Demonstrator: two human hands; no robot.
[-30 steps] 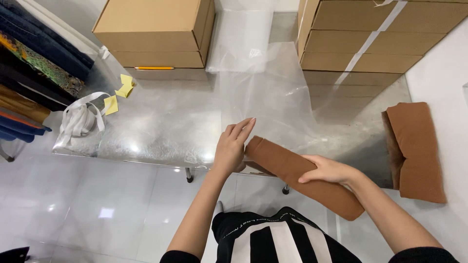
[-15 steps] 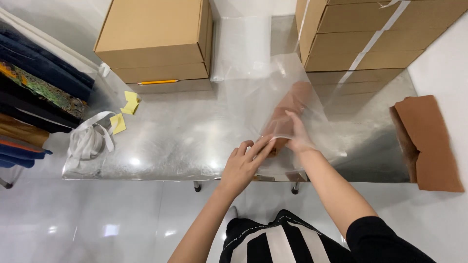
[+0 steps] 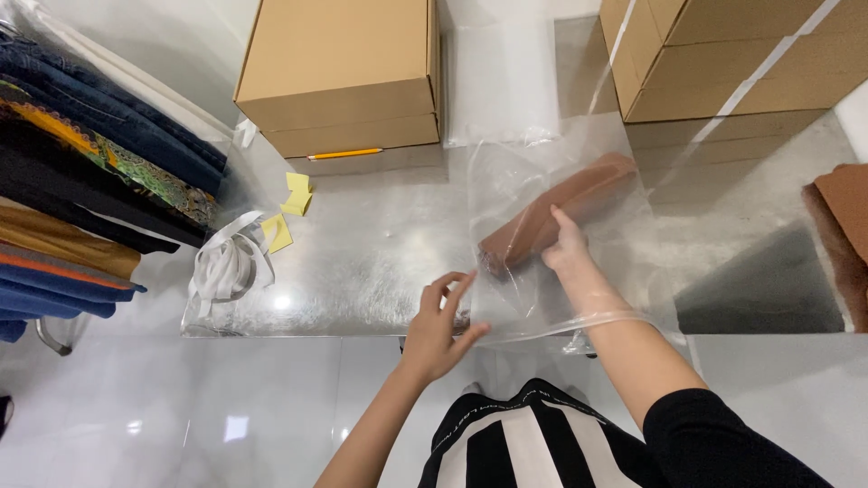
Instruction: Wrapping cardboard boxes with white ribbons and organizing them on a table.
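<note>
Head view — right hand [image 3: 568, 253] fingers grasp brown roll [image 3: 556, 212] inside clear bag [image 3: 542, 298]; left hand [image 3: 438, 325] pinches bag's edge.

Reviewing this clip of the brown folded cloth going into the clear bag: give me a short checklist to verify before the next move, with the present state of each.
1. Right hand inside the clear plastic bag, on the brown folded cloth: ok.
2. Left hand pinching the bag's open edge: ok.
3. Cloth fully past the opening: ok.
4. Cloth lying straight in the bag: not ok, it sits at a slant.
5. Cloth reaching the bag's far end: cannot tell.
6. Bag resting on the metal table: ok.
</note>
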